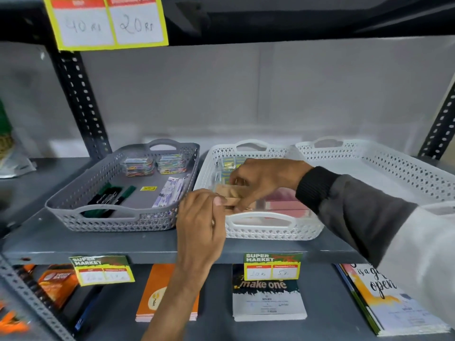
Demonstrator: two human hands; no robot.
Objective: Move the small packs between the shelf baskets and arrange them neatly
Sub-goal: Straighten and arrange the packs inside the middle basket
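Both hands meet over the front left corner of the middle white basket [258, 219]. My left hand [202, 217] pinches the near end of a small tan pack [230, 196]. From the right, my right hand [266, 179] closes its fingers on the same tan packs. Pinkish packs [288, 200] lie flat in this basket under my right wrist, and small yellow-green packs [230, 161] stand at its back left. The grey basket [105, 217] on the left holds two stacks of colourful clip boxes [155, 163], dark markers [108, 196] and a white pen pack [170, 190].
A second white basket [394, 168] stands to the right on the same grey shelf [110, 244]. Perforated black uprights [81, 104] frame the bay. Price tags hang on the shelf edges. Notebooks [268, 294] lie on the shelf below.
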